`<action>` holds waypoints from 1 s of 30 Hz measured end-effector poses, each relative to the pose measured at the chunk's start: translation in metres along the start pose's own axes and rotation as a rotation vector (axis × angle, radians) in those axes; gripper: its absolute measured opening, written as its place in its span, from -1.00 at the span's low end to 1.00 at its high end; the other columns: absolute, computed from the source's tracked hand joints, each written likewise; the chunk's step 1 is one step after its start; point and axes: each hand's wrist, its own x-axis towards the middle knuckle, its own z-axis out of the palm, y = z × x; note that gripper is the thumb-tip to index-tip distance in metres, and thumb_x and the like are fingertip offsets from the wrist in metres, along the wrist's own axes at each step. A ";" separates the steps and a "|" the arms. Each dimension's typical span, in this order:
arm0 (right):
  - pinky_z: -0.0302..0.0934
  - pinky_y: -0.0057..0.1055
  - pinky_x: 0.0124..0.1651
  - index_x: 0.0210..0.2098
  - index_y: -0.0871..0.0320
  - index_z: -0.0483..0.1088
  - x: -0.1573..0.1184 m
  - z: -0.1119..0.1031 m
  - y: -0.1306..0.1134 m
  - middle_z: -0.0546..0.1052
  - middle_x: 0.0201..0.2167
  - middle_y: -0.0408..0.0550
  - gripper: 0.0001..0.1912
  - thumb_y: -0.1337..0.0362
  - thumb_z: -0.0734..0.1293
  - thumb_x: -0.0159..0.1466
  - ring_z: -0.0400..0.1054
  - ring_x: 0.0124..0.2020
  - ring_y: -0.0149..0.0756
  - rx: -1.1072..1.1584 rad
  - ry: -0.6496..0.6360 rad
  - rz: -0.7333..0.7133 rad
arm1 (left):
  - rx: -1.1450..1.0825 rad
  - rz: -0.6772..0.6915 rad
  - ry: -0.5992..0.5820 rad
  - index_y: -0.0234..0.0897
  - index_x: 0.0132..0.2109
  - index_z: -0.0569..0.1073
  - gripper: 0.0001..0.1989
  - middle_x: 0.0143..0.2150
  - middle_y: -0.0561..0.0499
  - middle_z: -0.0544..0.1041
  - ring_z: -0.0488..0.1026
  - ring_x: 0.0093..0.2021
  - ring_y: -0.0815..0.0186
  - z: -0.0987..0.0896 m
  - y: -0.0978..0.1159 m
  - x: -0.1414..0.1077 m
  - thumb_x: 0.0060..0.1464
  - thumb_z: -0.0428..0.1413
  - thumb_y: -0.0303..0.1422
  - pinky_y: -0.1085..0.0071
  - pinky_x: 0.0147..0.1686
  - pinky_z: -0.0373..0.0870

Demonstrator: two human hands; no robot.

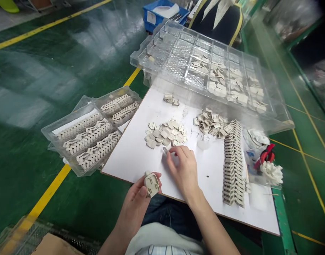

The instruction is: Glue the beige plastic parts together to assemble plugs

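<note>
The left hand [137, 202] holds 1 small beige moulded plastic part [151, 184] between thumb and fingertips, raised just off the near edge of the flat white board [135, 156] that lies across the lap. The right hand [182, 166] rests palm down on the board, its fingers curled loosely around what looks like a small pale piece at the fingertips (too blurred to say whether it is gripped or only touched).

Just beyond the right hand lies a loose pile of flat beige plastic pieces [164, 134]; a second loose pile [211, 124] sits further right, touching a long overlapped row of stacked beige parts [233, 163] running from far to near. To the left, off the board, clear plastic trays [85, 136] hold neat rows of joined parts. A large clear compartmented tray [199, 60] stands at the far side.

To do this well, I judge the held part should stay steady with its face turned up toward the right hand, and the right fingers should lift 1 piece only from the pile's near edge, leaving the rest undisturbed.
</note>
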 end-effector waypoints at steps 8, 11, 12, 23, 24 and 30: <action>0.27 -0.47 -0.31 -0.30 0.09 0.48 -0.042 -0.065 -0.001 0.52 -0.55 -0.21 -0.72 0.01 0.42 0.33 0.41 -0.46 -0.40 0.887 -0.129 0.640 | 0.156 0.008 -0.232 -0.18 -0.13 0.69 -0.46 0.26 -0.19 0.48 0.36 0.21 -0.05 0.018 -0.012 0.016 -0.05 0.32 0.16 0.24 0.09 0.34; 0.31 -0.50 -0.29 -0.31 0.10 0.50 -0.050 -0.064 0.006 0.54 -0.54 -0.20 -0.72 0.01 0.47 0.28 0.44 -0.45 -0.41 1.061 -0.140 0.716 | 0.164 -0.057 -0.433 -0.12 -0.09 0.69 -0.45 0.38 -0.13 0.38 0.25 0.35 -0.14 0.032 -0.019 0.021 -0.02 0.27 0.19 0.15 0.20 0.28; 0.31 -0.50 -0.29 -0.30 0.10 0.51 -0.052 -0.062 0.008 0.55 -0.53 -0.19 -0.72 0.01 0.48 0.27 0.44 -0.44 -0.42 1.100 -0.137 0.741 | 0.168 -0.057 -0.474 -0.10 -0.09 0.69 -0.47 0.38 -0.12 0.38 0.24 0.37 -0.15 0.036 -0.021 0.021 -0.01 0.27 0.19 0.14 0.21 0.27; 0.33 -0.35 -0.23 -0.25 0.12 0.56 -0.075 -0.142 0.055 0.57 -0.35 -0.10 -0.78 0.09 0.48 0.26 0.44 -0.36 -0.32 0.273 0.685 0.570 | 0.042 -0.122 -0.412 -0.02 -0.07 0.69 -0.57 0.37 -0.02 0.42 0.25 0.42 -0.08 0.026 -0.048 0.026 0.03 0.29 0.10 0.13 0.33 0.26; 0.30 -0.35 -0.26 -0.28 0.14 0.54 -0.078 -0.156 0.069 0.53 -0.38 -0.13 -0.77 0.09 0.49 0.24 0.39 -0.40 -0.34 0.144 0.885 0.539 | 0.000 -0.151 -0.401 -0.01 -0.06 0.68 -0.57 0.36 -0.02 0.44 0.25 0.42 -0.07 0.025 -0.051 0.028 0.05 0.28 0.11 0.12 0.33 0.26; 0.20 -0.35 -0.29 -0.21 0.17 0.51 -0.087 -0.190 0.140 0.47 -0.43 -0.18 -0.61 0.02 0.53 0.14 0.29 -0.46 -0.37 -0.192 0.852 0.547 | -0.147 -0.317 -0.224 0.02 -0.12 0.71 -0.64 0.33 -0.01 0.49 0.25 0.42 -0.03 0.045 -0.056 0.030 0.04 0.31 0.07 0.20 0.21 0.36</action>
